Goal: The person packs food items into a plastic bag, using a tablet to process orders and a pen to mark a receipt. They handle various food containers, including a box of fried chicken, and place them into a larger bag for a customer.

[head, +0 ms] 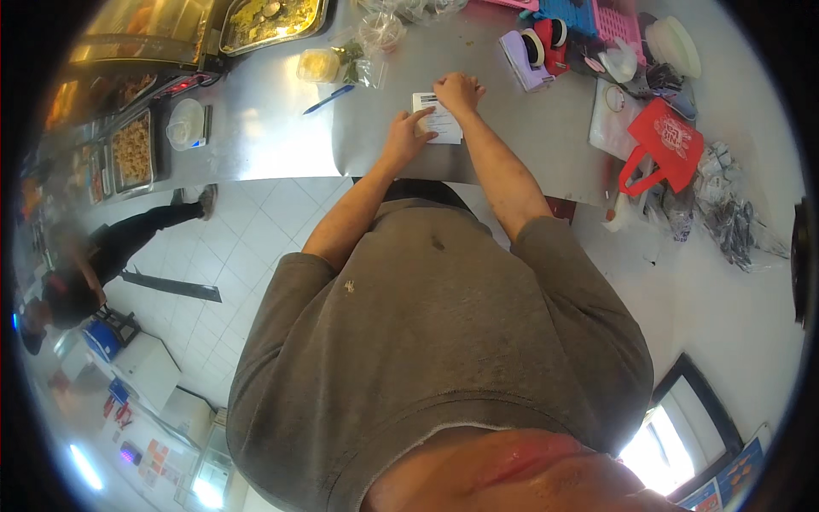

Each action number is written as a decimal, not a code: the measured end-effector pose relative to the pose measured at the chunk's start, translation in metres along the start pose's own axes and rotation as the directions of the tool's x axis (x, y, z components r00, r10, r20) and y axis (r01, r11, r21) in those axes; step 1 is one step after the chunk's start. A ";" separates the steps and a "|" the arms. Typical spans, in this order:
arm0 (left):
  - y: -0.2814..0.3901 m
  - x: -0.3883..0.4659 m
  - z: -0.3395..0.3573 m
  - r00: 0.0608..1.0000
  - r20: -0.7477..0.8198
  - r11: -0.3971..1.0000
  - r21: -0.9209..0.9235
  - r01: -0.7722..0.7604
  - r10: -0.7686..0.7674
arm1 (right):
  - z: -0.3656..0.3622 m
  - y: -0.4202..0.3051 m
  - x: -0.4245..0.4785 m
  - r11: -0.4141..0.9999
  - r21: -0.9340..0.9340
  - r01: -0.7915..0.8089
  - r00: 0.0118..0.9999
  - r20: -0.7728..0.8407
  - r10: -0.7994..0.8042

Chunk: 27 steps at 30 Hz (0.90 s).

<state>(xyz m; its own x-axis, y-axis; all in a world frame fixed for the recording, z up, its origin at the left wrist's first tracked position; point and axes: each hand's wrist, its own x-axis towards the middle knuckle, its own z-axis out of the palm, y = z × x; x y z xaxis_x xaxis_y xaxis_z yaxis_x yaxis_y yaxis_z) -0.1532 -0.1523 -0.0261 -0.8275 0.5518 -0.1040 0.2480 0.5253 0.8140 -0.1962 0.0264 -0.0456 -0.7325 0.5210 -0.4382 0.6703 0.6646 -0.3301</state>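
A white printed paper slip or pad [441, 128] lies on the metal counter in front of me. My left hand [409, 136] rests at its left side, thumb and index finger apart, their tips touching the paper. Over the upper right corner of the paper is my right hand [458, 93], its fingers curled; whether anything is inside them is hidden. A blue pen [329, 100] lies on the counter to the left. Above it stands a small clear tub of yellow food [318, 66], beside a plastic bag with green leaves [359, 63].
Tape dispensers, one purple [524, 64] and one red [555, 54], stand at the right. A red carrier bag [668, 144] lies near the right edge. Food trays [132, 153] and a heated display [141, 45] are at left. Another person [83, 275] stands beyond.
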 end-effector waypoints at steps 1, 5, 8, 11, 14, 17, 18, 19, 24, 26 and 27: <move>-0.001 -0.001 -0.001 1.000 0.007 1.000 0.001 0.000 0.000 | -0.003 0.000 0.000 0.998 -0.040 0.047 0.996 0.080 -0.043; -0.001 -0.003 -0.007 0.998 0.056 1.000 0.024 -0.001 -0.001 | -0.002 0.027 -0.029 0.963 -0.018 0.268 0.937 -0.228 -0.265; 0.008 -0.007 -0.019 0.994 0.107 0.999 0.039 0.002 -0.006 | -0.011 0.045 -0.037 0.909 0.165 0.383 0.862 -0.418 -0.287; 0.002 -0.023 -0.044 0.992 0.087 0.990 0.100 -0.104 0.095 | -0.016 0.075 -0.047 0.843 0.271 0.466 0.795 -0.545 -0.264; -0.058 -0.026 -0.087 0.969 -0.170 0.889 0.451 -0.086 0.180 | -0.009 0.089 -0.077 0.822 0.355 0.445 0.770 -0.621 -0.149; -0.117 -0.014 -0.138 0.910 -0.411 0.776 0.555 0.298 -0.056 | 0.004 0.100 -0.104 0.787 0.523 0.327 0.776 -0.624 0.092; -0.127 -0.014 -0.153 0.927 -0.369 0.755 0.590 0.286 -0.063 | 0.011 0.105 -0.107 0.766 0.570 0.297 0.768 -0.619 0.162; -0.135 -0.013 -0.165 0.944 -0.324 0.734 0.626 0.265 -0.065 | 0.018 0.110 -0.109 0.740 0.616 0.269 0.754 -0.613 0.236; -0.137 -0.017 -0.165 0.942 -0.286 0.873 0.488 -0.016 0.177 | -0.023 0.144 -0.076 0.737 0.614 0.284 0.558 -0.730 0.393; -0.126 -0.016 -0.149 0.936 -0.297 0.899 0.436 -0.044 0.189 | -0.066 0.161 -0.051 0.781 0.546 0.304 0.464 -0.801 0.379; -0.124 -0.017 -0.140 0.933 -0.303 0.913 0.405 -0.056 0.192 | -0.097 0.165 -0.038 0.812 0.488 0.320 0.417 -0.842 0.341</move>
<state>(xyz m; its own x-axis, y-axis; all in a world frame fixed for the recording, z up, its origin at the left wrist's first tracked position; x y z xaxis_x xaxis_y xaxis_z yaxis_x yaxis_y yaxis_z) -0.2402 -0.3177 -0.0446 -0.8774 0.4194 0.2328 0.4769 0.7103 0.5177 -0.0690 0.1682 -0.0029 -0.1774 0.8953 0.4087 0.3681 0.4455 -0.8161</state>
